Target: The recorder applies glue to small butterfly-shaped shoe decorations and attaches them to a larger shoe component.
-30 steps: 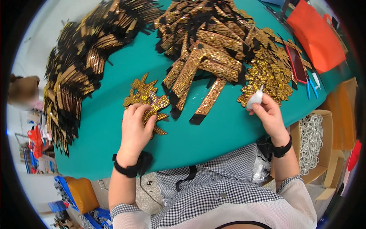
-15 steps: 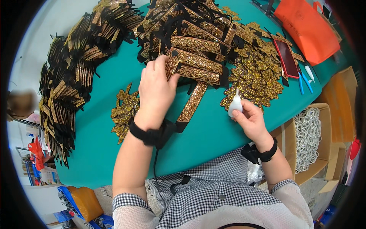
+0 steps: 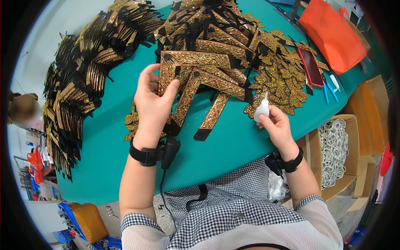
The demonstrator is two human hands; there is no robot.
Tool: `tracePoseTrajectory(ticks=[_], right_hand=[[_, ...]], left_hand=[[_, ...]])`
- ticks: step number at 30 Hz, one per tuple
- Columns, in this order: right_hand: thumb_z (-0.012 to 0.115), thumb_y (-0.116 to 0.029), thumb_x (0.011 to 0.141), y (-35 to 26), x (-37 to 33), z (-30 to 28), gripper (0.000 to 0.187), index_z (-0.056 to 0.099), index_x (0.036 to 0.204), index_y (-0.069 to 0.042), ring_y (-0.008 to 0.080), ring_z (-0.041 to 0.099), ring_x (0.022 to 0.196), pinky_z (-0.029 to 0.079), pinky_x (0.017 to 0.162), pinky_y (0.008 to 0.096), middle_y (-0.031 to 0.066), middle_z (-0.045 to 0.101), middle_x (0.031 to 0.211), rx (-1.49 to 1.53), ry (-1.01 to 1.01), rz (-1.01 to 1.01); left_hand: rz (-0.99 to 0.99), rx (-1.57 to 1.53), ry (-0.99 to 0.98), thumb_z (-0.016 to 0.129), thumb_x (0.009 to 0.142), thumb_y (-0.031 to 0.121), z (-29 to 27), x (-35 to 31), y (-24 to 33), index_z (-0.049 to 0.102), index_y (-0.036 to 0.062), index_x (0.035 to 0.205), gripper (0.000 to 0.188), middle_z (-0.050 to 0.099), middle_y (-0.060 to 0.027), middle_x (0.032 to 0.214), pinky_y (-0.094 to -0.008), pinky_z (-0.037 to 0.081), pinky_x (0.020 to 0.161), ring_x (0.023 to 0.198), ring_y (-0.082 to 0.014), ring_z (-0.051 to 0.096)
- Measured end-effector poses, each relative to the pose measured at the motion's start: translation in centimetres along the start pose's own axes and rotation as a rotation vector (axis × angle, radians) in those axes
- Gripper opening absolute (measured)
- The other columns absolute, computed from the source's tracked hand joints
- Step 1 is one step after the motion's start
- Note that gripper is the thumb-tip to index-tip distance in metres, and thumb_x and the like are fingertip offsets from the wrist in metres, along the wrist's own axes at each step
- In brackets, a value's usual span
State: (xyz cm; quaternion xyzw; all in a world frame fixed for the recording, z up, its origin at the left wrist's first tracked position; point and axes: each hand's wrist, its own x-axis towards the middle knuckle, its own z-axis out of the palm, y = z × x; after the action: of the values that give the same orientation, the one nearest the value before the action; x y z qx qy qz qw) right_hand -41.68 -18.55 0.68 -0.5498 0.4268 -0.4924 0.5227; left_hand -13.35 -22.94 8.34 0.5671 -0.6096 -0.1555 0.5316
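Green table [image 3: 208, 154] under it all, piled high along the far side. Front & centre: the bent gold band [image 3: 196, 58], an L-shape lying over the heap, corner at far left; can't tell if it's fully clear of the pieces below. L hand [image 3: 154, 98] has it by the near leg, thumb on the face, fingers at the outer edge: narrow pinch, firm enough IMO. Best kept near the edge, so the corner doesn't kink.

R hand [image 3: 275, 125] is closed round a white bottle [image 3: 261, 111], nozzle up & away. Good angle; light squeeze, tip off the patterned faces, I'd say.

Just nearer, a second bent band [image 3: 221, 85]; gold cut-outs [image 3: 131, 125] peek out by the L wrist. Further R: flowery gold pile [image 3: 279, 75], red phone [image 3: 310, 66], blue-handled tool [image 3: 330, 91], then orange bag [image 3: 331, 35]. Far L, black-&-gold stacks [image 3: 75, 96].
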Motion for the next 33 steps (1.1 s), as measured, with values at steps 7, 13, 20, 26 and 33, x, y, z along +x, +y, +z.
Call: tracePoseTrajectory(ticks=[7,13,20,26,33], right_hand=[[0.052,-0.011,0.086,0.2,0.1,-0.3,0.019,0.054,0.101,0.0,0.0088,0.055,0.072,0.045,0.063,0.0213,0.0044,0.059,0.088,0.043,0.124,0.018],[0.053,-0.015,0.088,-0.4,0.8,0.0,0.021,0.054,0.102,0.0,0.0074,0.05,0.071,0.042,0.065,0.0214,0.0018,0.057,0.084,0.012,0.077,0.022],[0.049,-0.017,0.09,-1.7,-0.4,3.3,0.037,0.044,0.123,0.001,0.0088,0.051,0.072,0.043,0.067,0.0227,0.0028,0.056,0.09,-0.037,-0.094,0.002],[0.053,-0.012,0.088,-3.8,-0.1,6.3,0.021,0.05,0.104,0.0,0.0101,0.054,0.073,0.045,0.066,0.023,0.0049,0.055,0.086,-0.034,-0.326,0.022],[0.055,-0.009,0.086,-2.9,0.9,8.0,0.024,0.052,0.108,0.0,0.0105,0.055,0.07,0.046,0.064,0.0222,0.0067,0.058,0.089,0.028,-0.367,0.067]], left_hand=[[-0.182,-0.252,-0.244,0.071,0.07,0.006,-6.0,-5.4,0.5,0.05,0.0042,0.11,0.045,0.041,0.0046,0.078,-0.0146,0.034,0.057,0.065,-0.0016,0.038],[-0.447,-0.052,-0.445,0.071,0.068,0.009,-7.4,-13.0,0.1,0.053,0.0069,0.108,0.043,0.049,-0.0021,0.076,-0.0218,0.043,0.063,0.065,-0.0094,0.045],[0.057,0.475,-0.393,0.07,0.067,0.015,-6.4,-14.3,-0.4,0.056,0.0033,0.101,0.039,0.055,-0.011,0.082,-0.034,0.045,0.064,0.074,-0.0268,0.054],[-0.037,0.413,-0.428,0.07,0.067,0.014,-7.0,-14.2,-1.0,0.058,0.0055,0.096,0.033,0.055,-0.0084,0.084,-0.0332,0.046,0.066,0.078,-0.0253,0.055],[0.016,0.318,-0.501,0.073,0.064,0.016,-6.6,-13.8,-1.4,0.06,0.007,0.09,0.03,0.055,-0.0074,0.085,-0.0326,0.046,0.066,0.078,-0.0239,0.055]])
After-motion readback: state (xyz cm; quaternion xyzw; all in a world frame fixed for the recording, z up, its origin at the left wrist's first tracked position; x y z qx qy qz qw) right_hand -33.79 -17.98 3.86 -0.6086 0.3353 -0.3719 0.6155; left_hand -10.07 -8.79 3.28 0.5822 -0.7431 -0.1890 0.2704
